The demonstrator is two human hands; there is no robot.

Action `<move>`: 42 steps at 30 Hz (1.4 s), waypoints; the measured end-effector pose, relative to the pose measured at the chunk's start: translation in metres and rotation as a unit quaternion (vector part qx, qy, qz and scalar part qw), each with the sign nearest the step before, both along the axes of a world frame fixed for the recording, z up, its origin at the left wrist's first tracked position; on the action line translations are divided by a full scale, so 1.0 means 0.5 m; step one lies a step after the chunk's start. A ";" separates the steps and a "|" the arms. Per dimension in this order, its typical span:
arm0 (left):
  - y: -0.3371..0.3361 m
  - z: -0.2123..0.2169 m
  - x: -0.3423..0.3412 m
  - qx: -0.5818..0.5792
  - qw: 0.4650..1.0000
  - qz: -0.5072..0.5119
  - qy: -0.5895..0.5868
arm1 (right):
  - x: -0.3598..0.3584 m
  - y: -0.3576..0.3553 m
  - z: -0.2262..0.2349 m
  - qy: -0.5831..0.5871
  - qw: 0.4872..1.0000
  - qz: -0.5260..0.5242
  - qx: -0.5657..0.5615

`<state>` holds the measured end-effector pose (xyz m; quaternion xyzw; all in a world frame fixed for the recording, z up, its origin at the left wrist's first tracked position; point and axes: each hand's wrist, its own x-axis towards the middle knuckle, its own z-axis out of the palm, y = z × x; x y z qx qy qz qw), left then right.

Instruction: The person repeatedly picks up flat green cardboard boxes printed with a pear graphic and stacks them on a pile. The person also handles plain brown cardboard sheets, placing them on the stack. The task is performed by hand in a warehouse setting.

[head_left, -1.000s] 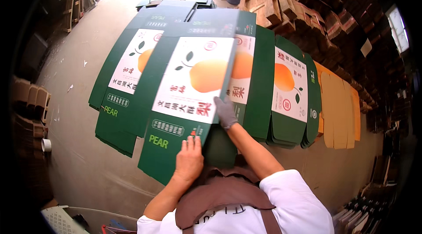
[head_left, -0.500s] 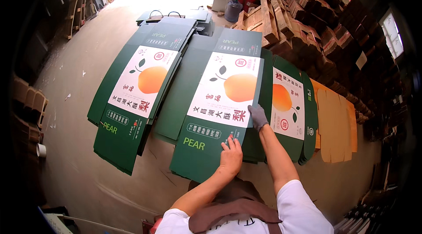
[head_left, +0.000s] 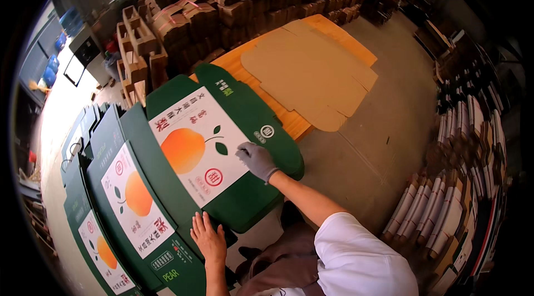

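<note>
My left hand (head_left: 209, 240), bare, lies with its fingers stretched out over the edge of the green flat cartons. My right hand (head_left: 258, 162), in a grey glove, is over a flat green die-cut carton sheet (head_left: 250, 201) printed with an orange-coloured pear. Its fingers are curled together at the edge of the white printed panel, and what they hold, if anything, is hidden. To the left lies a folded green carton (head_left: 136, 201) with the same pear print. Farther left is another stack of folded cartons (head_left: 103, 248).
A plain brown cardboard sheet (head_left: 311, 73) lies on an orange wooden board (head_left: 222, 61) beyond the green sheets. Wooden pallets (head_left: 136, 40) and tall cardboard stacks (head_left: 233, 15) stand behind. Bundled flat cartons (head_left: 428, 212) sit on the right.
The view has swung to the right. My right hand has left the edge of the middle folded carton and is over the right-hand sheet. My left hand now rests near that carton's right edge.
</note>
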<state>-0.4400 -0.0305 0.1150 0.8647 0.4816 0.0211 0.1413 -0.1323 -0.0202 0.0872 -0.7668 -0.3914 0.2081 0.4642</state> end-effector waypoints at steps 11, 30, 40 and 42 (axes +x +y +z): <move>-0.114 -0.287 0.875 -0.534 0.809 0.093 -0.226 | 0.945 -0.455 -0.200 -0.225 0.855 -0.318 -0.341; -0.149 -0.186 0.942 -0.656 0.593 0.328 -0.334 | 1.189 -0.573 -0.068 0.097 0.964 -0.245 -0.031; 0.008 0.069 0.756 -0.533 0.667 0.151 -0.498 | 0.650 -0.139 0.690 -0.075 0.983 -0.012 0.167; 0.075 0.162 0.645 -0.494 0.649 0.134 -0.562 | 0.507 -0.100 0.690 -0.120 0.971 0.016 0.206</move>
